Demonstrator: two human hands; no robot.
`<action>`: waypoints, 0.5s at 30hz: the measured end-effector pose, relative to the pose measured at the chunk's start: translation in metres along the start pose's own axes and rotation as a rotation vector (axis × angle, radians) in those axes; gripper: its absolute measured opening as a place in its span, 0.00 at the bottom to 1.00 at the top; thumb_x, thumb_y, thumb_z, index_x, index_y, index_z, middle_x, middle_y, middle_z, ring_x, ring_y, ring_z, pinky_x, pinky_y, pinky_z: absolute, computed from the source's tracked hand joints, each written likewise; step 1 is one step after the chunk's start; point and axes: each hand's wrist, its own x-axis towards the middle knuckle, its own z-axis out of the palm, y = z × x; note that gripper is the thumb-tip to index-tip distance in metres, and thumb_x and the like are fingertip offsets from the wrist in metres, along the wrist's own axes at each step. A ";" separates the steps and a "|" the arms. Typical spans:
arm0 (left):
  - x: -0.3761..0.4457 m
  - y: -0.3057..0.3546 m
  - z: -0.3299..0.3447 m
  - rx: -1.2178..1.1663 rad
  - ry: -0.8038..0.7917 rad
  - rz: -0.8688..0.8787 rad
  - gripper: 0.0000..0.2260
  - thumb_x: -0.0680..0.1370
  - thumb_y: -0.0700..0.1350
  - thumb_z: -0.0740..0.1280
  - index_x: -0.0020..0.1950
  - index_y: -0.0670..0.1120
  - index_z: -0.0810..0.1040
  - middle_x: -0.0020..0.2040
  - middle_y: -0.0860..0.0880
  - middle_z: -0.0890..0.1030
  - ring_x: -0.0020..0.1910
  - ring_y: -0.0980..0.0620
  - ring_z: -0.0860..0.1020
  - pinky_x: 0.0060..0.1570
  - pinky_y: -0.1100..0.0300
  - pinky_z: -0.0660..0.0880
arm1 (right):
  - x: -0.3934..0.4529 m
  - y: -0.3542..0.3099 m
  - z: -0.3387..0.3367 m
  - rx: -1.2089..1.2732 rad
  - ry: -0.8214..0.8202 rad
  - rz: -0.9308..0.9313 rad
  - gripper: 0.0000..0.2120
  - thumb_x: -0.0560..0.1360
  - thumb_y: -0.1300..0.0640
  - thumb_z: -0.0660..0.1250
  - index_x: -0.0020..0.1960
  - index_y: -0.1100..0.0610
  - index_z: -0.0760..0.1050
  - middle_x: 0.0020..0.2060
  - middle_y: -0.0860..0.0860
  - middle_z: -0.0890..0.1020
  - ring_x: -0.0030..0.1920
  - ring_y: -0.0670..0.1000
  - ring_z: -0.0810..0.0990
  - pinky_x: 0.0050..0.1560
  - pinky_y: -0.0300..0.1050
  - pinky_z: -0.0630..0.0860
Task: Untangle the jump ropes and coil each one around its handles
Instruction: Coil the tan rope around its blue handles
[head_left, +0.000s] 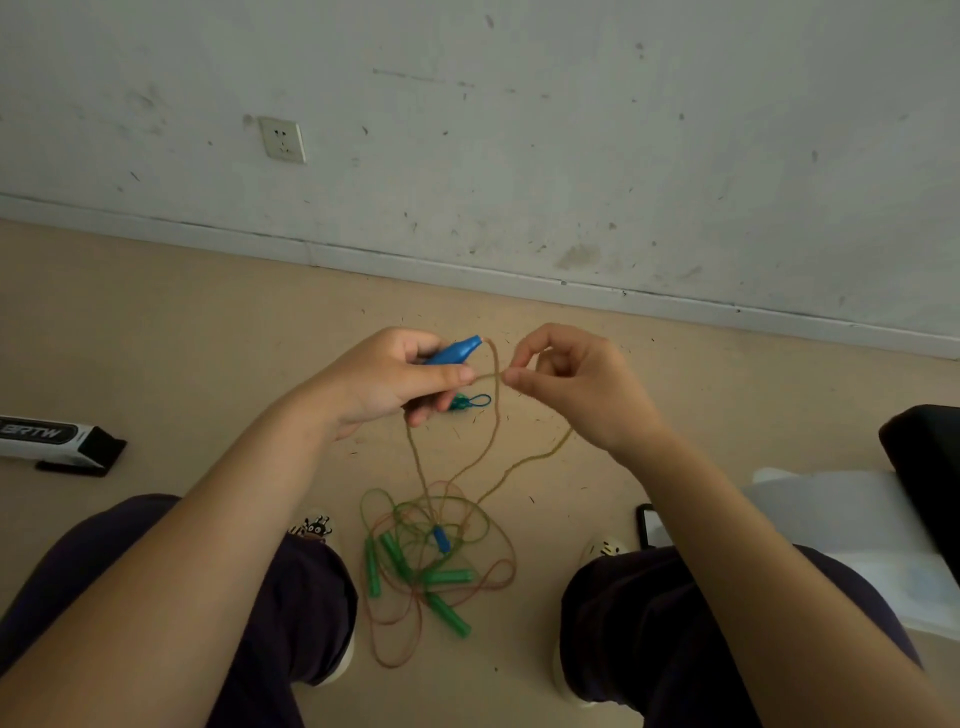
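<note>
— What are the hands doing?

— The left hand (395, 379) is gripping a blue handle (453, 351), with the fingers curled round it. The right hand (576, 384) is pinching a tan rope (493, 410) between thumb and finger. The two hands are sitting close together, up above the floor (182, 322).

— Where is the rope going?

— It is coming out of the blue handle's tip, looping down and hanging to a tangled pile (436, 551) on the floor between the person's knees. A small blue loop (479, 400) is poking out under the left hand.

— What is lying in the pile?

— Green handles (448, 616), a second blue handle (441, 538), and green and orange ropes all crossing each other.

— Anything else around?

— A black-and-white box (57, 439) is lying on the left. A phone (649, 525) and white paper (831, 519) are lying on the right. A wall socket (282, 139) is sitting on the marked wall.
</note>
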 end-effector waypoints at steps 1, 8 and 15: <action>-0.001 -0.001 -0.006 0.019 0.024 -0.002 0.06 0.79 0.46 0.70 0.45 0.44 0.81 0.33 0.48 0.78 0.27 0.53 0.70 0.33 0.62 0.70 | 0.001 0.001 -0.005 0.025 0.059 0.008 0.07 0.74 0.58 0.73 0.45 0.60 0.77 0.23 0.46 0.67 0.24 0.44 0.61 0.27 0.36 0.62; -0.002 -0.004 -0.001 -0.054 0.077 0.019 0.07 0.78 0.44 0.70 0.47 0.39 0.79 0.29 0.51 0.74 0.24 0.56 0.66 0.27 0.65 0.66 | 0.000 0.006 -0.015 0.223 -0.015 0.027 0.11 0.70 0.56 0.76 0.49 0.55 0.76 0.33 0.51 0.81 0.31 0.52 0.75 0.37 0.48 0.74; 0.003 -0.001 0.015 -0.079 0.005 0.016 0.09 0.79 0.44 0.69 0.51 0.37 0.79 0.33 0.49 0.80 0.25 0.53 0.72 0.29 0.63 0.69 | -0.001 0.001 0.012 0.044 -0.096 0.023 0.09 0.73 0.59 0.74 0.45 0.60 0.76 0.25 0.48 0.72 0.26 0.46 0.66 0.28 0.37 0.64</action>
